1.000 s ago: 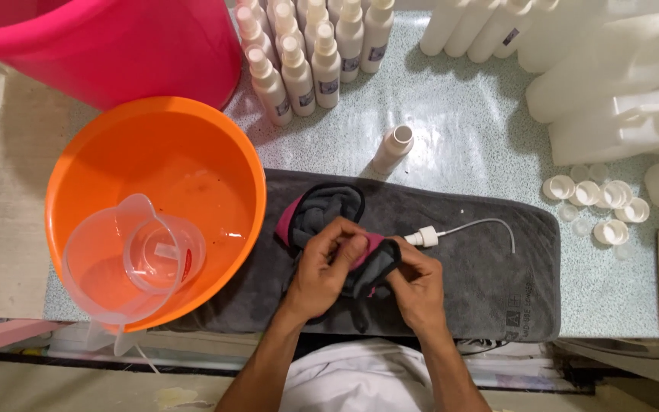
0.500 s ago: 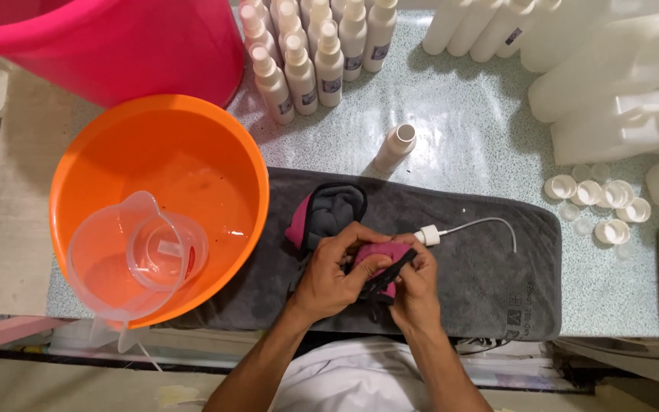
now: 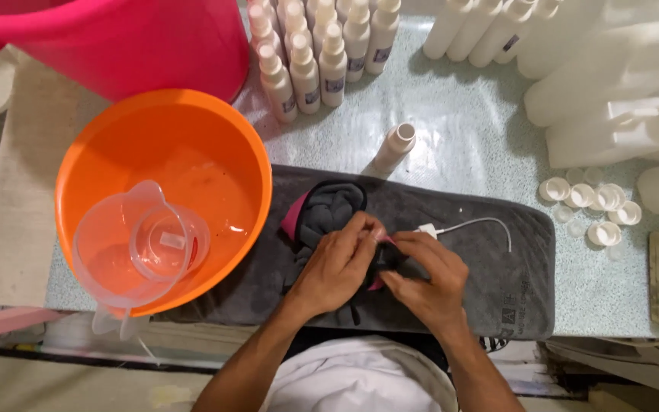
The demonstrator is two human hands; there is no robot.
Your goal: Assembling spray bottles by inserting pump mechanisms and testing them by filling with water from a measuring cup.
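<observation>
Hands are meeting over the middle of a dark grey towel (image 3: 497,297) that is lying along the front of the bench (image 3: 467,145). The left hand (image 3: 337,267) is closing its fingertips on a small dark cloth with pink edging (image 3: 326,214), and the right hand (image 3: 429,278) is pinching the same cloth from the other side, fingers curled in; what, if anything, is wrapped inside is hidden by the fingers. Part of the cloth is bunching up just beyond the knuckles, resting on the towel. It is looking soft, limp and light, so it is likely folding and slipping wherever it is not held; gripping an edge or a gathered fold between thumb and fingers seems the surest hold. A white pump head with its thin tube (image 3: 467,226) is lying on the towel just beside the right hand. A single uncapped white bottle (image 3: 395,147) is lying tilted past the towel's far edge. An orange basin (image 3: 169,191) holding a clear measuring jug (image 3: 143,252) is sitting to the left, and loose white caps (image 3: 593,206) are clustering to the right.
</observation>
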